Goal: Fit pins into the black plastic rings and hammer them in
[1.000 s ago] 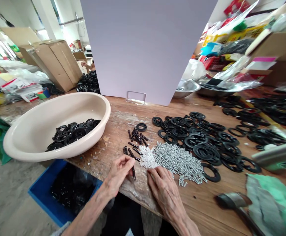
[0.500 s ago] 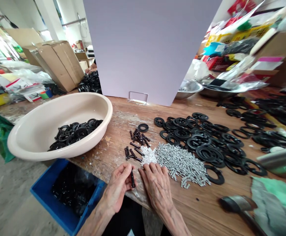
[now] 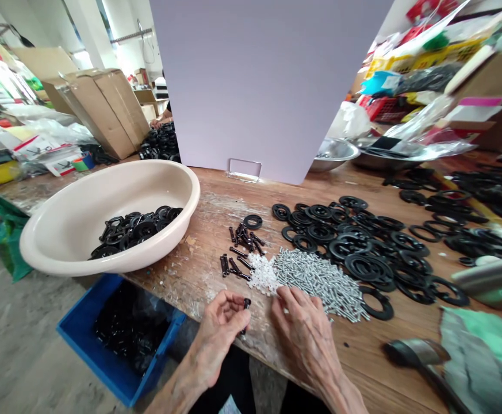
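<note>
My left hand (image 3: pixel 221 323) is closed around a small black rod-like part (image 3: pixel 246 305), which stands nearly upright between thumb and fingers with its knobbed end on top. At the near edge of a heap of silver metal pins (image 3: pixel 320 276), my right hand (image 3: pixel 305 325) has its fingers bent down and close together; whatever is under the fingertips is hidden. Small white plastic pieces (image 3: pixel 261 273) lie just beyond that hand, against the pins. More black rod-like parts (image 3: pixel 244 237) are scattered behind them.
Black rings (image 3: pixel 358 253) are piled to the right, with a hammer (image 3: pixel 418 352) and green cloth (image 3: pixel 483 351) nearer. A cream basin (image 3: pixel 43 244) of black parts stands left, above a blue crate (image 3: pixel 82 345). A pale upright panel (image 3: pixel 259 86) blocks the back.
My right hand has shifted right, from the white pieces to the pins' edge. My left hand has moved slightly right, its thumb now across the black part. The view has shifted slightly.
</note>
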Demonstrator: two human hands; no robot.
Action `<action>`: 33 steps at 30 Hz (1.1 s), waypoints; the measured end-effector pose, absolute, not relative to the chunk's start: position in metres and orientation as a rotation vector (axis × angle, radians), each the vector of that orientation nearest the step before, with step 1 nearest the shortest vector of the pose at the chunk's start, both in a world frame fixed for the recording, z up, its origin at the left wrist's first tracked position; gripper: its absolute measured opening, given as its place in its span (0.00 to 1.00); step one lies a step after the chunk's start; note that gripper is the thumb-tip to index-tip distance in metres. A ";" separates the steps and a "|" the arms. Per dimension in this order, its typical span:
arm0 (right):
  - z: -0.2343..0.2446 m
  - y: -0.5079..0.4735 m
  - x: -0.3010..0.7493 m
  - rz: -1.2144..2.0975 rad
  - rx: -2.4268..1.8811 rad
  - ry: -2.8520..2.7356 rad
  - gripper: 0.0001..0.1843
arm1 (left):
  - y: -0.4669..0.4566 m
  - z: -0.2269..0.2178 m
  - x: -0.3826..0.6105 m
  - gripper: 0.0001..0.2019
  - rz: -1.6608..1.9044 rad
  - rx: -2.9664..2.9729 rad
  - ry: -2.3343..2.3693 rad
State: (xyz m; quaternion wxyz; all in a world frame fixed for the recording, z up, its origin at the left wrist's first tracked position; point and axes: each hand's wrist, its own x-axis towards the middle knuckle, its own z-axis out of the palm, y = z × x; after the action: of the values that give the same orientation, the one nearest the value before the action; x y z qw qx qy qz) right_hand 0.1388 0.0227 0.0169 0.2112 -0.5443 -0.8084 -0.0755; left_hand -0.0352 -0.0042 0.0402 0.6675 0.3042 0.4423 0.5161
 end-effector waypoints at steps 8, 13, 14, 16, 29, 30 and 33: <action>0.005 -0.008 0.165 0.324 -1.551 -1.785 0.07 | -0.010 0.033 -0.025 0.11 1.189 0.949 1.081; 0.004 -0.020 0.168 0.586 -1.708 -1.526 0.11 | -0.015 0.034 -0.016 0.07 1.171 1.040 1.145; 0.003 -0.020 0.169 0.614 -1.711 -1.509 0.12 | -0.015 0.035 -0.015 0.07 1.167 1.039 1.148; -0.001 -0.020 0.172 0.671 -1.695 -1.488 0.13 | -0.015 0.036 -0.014 0.07 1.159 1.037 1.137; 0.033 -0.026 0.141 0.768 -1.402 -1.494 0.08 | -0.017 0.029 -0.008 0.04 1.068 1.295 1.224; 0.036 -0.026 0.137 0.806 -1.398 -1.469 0.08 | -0.018 0.030 -0.007 0.04 1.059 1.329 1.239; 0.037 -0.025 0.132 0.938 -1.381 -1.430 0.09 | -0.019 0.035 -0.007 0.03 1.040 1.417 1.249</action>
State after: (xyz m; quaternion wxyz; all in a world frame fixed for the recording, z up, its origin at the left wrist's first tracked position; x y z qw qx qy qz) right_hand 0.1325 -0.0250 0.0369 0.4546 -0.5596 -0.5795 0.3800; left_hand -0.0075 -0.0189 0.0348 0.4728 0.5791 0.5104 0.4249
